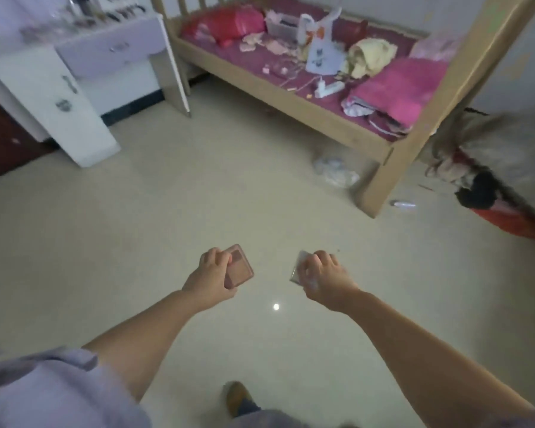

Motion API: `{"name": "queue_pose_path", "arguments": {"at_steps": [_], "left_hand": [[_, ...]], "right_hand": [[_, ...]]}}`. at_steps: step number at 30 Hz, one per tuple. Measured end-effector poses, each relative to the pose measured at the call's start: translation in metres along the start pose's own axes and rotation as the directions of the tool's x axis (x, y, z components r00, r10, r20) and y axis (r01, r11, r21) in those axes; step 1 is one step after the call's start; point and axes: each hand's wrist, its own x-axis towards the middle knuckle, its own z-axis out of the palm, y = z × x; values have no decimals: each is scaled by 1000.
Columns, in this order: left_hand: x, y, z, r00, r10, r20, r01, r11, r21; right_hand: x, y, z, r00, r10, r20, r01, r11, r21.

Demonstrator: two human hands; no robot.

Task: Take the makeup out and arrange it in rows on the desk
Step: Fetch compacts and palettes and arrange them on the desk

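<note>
Midway, it seems: the left hand [212,274] curls round a brown compact [239,267] and the right hand [322,274] grips a silvery case [297,268], both carried over the floor, well short of the desk [112,49]. Setting them in rows is not yet done.

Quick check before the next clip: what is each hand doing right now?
Left hand: fingers curled round a flat brownish-pink makeup case.
Right hand: fingers curled round a flat pale case, partly hidden.
</note>
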Motion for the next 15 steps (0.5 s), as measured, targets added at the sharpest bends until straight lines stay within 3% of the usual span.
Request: {"name": "queue_pose_path", "arguments": {"at_steps": [7, 15], "left_hand": [[5, -153, -86, 959, -213, -189, 197, 975, -98], [75, -288, -151, 912, -323, -252, 297, 945, -138]], "right_hand": [[146, -136, -22, 972, -215, 95, 221, 973, -66], [335, -249, -32, 904, -413, 114, 424, 900, -98]]}}
